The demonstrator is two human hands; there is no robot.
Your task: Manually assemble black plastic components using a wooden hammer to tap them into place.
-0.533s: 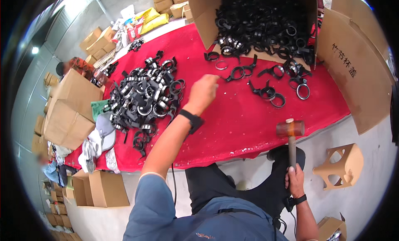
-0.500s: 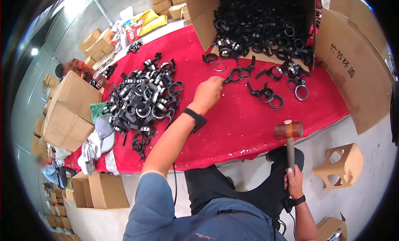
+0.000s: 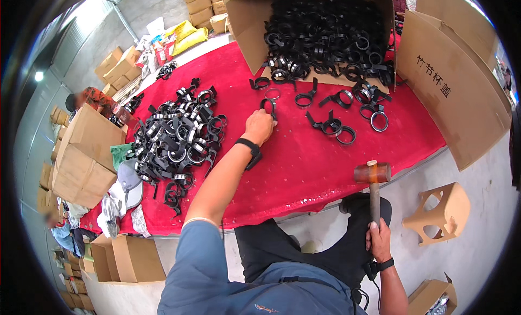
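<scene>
In the head view, the left hand [image 3: 259,127] has shifted back toward the wearer, drawing a black ring [image 3: 273,104] away from the tabbed ring [image 3: 304,105] it lay against 0.5 s ago. Its fingers are closed on the ring's near part, though they hide the exact pinch; the ring sits at the hand's 1 o'clock, over the red cloth [image 3: 293,163], with the tabbed ring now apart at 2 o'clock. That suggests 1 piece has been singled out. The heap of rings [image 3: 176,133] lies at 9 o'clock, and the open carton [image 3: 248,38], full of black rings, at 1 o'clock beyond. The right hand [image 3: 379,240] still grips the mallet [image 3: 374,198] by its handle, head toward 12 o'clock, apparently unused in this change.
</scene>
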